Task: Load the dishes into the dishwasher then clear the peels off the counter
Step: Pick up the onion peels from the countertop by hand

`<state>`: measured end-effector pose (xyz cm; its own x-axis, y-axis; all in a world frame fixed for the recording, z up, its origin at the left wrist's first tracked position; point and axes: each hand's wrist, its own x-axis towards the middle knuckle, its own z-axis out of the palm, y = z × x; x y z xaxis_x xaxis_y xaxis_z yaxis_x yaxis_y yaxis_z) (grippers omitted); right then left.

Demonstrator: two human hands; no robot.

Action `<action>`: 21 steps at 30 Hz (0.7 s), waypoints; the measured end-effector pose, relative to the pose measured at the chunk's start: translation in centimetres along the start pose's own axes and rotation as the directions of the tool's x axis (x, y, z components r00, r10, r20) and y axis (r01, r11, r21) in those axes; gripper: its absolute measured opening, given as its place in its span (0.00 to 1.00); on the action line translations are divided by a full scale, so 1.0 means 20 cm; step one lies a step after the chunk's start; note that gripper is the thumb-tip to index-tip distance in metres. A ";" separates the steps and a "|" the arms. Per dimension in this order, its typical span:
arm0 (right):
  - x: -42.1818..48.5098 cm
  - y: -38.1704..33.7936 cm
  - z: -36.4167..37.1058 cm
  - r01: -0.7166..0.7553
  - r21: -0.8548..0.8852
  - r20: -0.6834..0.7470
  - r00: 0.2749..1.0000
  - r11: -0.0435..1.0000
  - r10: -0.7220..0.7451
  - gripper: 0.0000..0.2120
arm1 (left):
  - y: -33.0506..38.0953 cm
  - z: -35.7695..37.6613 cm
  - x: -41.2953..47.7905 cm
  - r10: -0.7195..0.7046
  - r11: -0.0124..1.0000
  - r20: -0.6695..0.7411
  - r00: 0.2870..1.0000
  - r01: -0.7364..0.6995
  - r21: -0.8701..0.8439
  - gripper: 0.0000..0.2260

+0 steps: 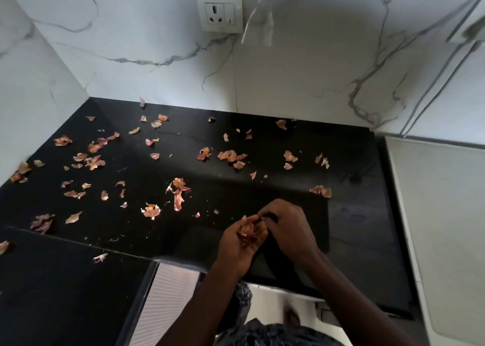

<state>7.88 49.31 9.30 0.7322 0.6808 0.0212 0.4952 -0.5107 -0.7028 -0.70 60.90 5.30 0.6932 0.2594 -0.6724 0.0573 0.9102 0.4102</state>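
**Mostly scattered, partly in hand**

Strewn thin and papery, pink-brown peels (231,155) across the black tabletop (328,141), thickest toward the left and the back, sparse at the right. Cupped palm-up near the front edge, left grip (242,240), fingers curled round a small heap of gathered peels (248,231). Meeting its fingertips from the right, right grip (286,227), knuckles up, fingertips bunched together; cannot tell whether a scrap sits pinched between them. Both held over the front middle of the tabletop, apart from the loose scraps. Farther left, one stray scrap (99,258) lying at the tabletop's seam. Below the forearms, past the front edge, a dark crinkled bag (262,330). Behind, a white veined marble wall (301,70) carrying a white socket (219,12).
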 end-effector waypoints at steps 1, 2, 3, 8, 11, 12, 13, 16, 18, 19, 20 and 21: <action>-0.02 -0.04 0.01 0.020 0.038 0.038 0.999 0.999 -0.021 0.06 | 0.00 0.00 0.00 0.002 1.000 0.011 1.000 -0.002 0.008 0.14; -0.03 -0.07 0.01 0.032 0.061 0.072 0.997 0.998 -0.036 0.06 | 0.00 -0.01 0.01 -0.003 1.000 0.022 1.000 0.003 0.010 0.13; -0.04 -0.09 0.01 0.040 0.067 0.090 0.995 0.997 -0.046 0.06 | 0.00 0.00 0.00 -0.011 1.000 0.032 0.999 0.011 0.005 0.12; 0.06 0.13 -0.13 -0.063 -0.011 -0.093 0.994 0.998 0.062 0.07 | -0.01 0.01 -0.01 -0.031 0.999 0.013 0.999 0.031 -0.019 0.13; 0.17 0.43 -0.27 -0.287 -0.161 -0.290 0.928 0.944 0.233 0.07 | 0.00 0.01 -0.03 -0.028 0.999 0.005 1.000 0.028 -0.015 0.14; 0.20 0.53 -0.30 -0.354 -0.205 -0.305 0.909 0.912 0.284 0.08 | 0.00 0.00 -0.03 -0.029 0.999 0.007 1.000 0.029 -0.016 0.14; 0.22 0.61 -0.32 -0.391 -0.260 -0.281 0.905 0.883 0.319 0.10 | 0.00 0.00 -0.03 -0.032 0.999 0.010 0.999 0.032 -0.017 0.14; 0.24 0.72 -0.32 -0.298 -0.455 -0.092 0.953 0.839 0.289 0.16 | -0.01 0.01 -0.02 -0.028 1.000 0.016 0.999 0.028 -0.008 0.14; 0.23 0.69 -0.28 -0.260 -0.475 -0.061 0.963 0.841 0.263 0.14 | -0.01 0.01 -0.02 -0.022 1.000 0.010 1.000 0.022 -0.003 0.14; 0.21 0.67 -0.25 -0.247 -0.467 -0.065 0.967 0.849 0.246 0.13 | -0.01 0.01 -0.02 -0.021 1.000 0.009 1.000 0.021 -0.009 0.14; 0.19 0.66 -0.22 -0.224 -0.461 -0.067 0.974 0.859 0.218 0.11 | -0.01 0.01 -0.01 -0.022 1.000 0.006 1.000 0.022 -0.015 0.14; 0.18 0.63 -0.20 -0.206 -0.447 -0.067 0.978 0.871 0.197 0.10 | -0.01 0.01 -0.01 -0.023 1.000 0.007 1.000 0.023 -0.020 0.14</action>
<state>18.59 43.14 3.37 0.8449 0.5303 -0.0705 0.4893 -0.8193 -0.2989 -0.77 60.70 5.51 0.6969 0.2360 -0.6773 0.0588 0.9223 0.3819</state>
